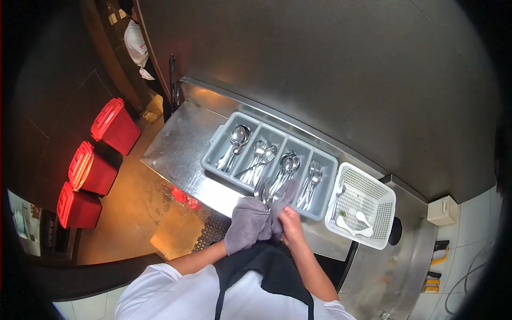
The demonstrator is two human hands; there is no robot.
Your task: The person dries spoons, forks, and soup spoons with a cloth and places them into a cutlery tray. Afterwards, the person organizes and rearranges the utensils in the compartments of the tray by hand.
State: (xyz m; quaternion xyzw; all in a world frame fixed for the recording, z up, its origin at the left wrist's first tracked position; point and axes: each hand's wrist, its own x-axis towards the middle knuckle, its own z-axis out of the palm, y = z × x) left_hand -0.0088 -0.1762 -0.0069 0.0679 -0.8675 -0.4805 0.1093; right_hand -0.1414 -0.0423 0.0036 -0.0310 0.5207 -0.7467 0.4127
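Fingers of your right hand (291, 224) are curled in on the grey cloth (248, 221), apparently pinching a fold of it. Your left hand is covered by the same cloth, so how its fingers sit I cannot tell. A bunch of cutlery (261, 190) pokes out of the cloth at the near edge of the grey tray (215, 156). You seem to be at the wiping step; the next move calls for a steady left hold while your right works the cloth over the metal, with each piece sorted by kind afterwards. Beyond the bunch, the tray's four compartments hold metal spoons (239, 136) and forks (316, 176). Just beside its right end, a white basket (368, 184) holds white spoons (365, 232).
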